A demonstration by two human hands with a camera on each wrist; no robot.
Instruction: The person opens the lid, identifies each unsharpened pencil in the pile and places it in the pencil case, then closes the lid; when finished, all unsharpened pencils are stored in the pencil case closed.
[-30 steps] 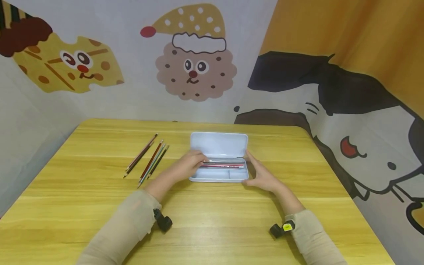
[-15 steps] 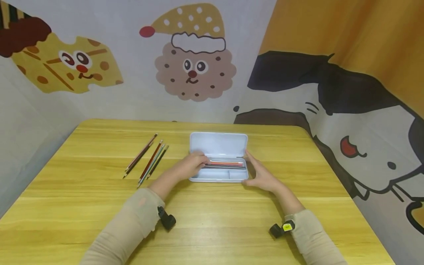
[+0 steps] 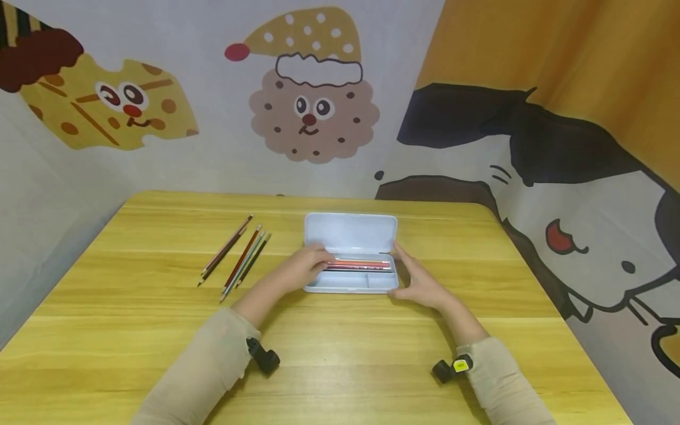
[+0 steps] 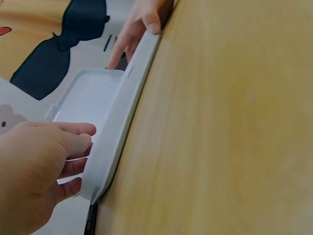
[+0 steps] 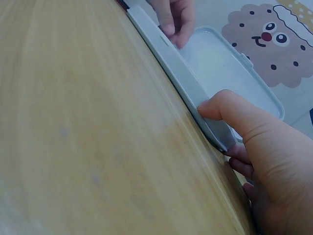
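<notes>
A white pencil case (image 3: 345, 282) stands on the table with its lid (image 3: 350, 231) raised at the back. Several red, orange and dark pencils (image 3: 361, 265) lie lengthwise in its rear compartment. My left hand (image 3: 305, 267) reaches over the case's left end, its curled fingers at the pencils' left ends; the wrist view hides the exact contact. My right hand (image 3: 422, 283) holds the case's right end, with the thumb (image 5: 215, 108) pressed on the front wall and the other fingers round the end.
To the left of the case, several colored pencils (image 3: 244, 260) lie slanted in two loose groups on the wooden table (image 3: 340, 354). A cartoon-printed cloth (image 3: 202, 171) hangs behind the table.
Under my left fingers the pencils in the case have shifted and rolled, so different colors show on top. My right hand and the case have stayed in place.
</notes>
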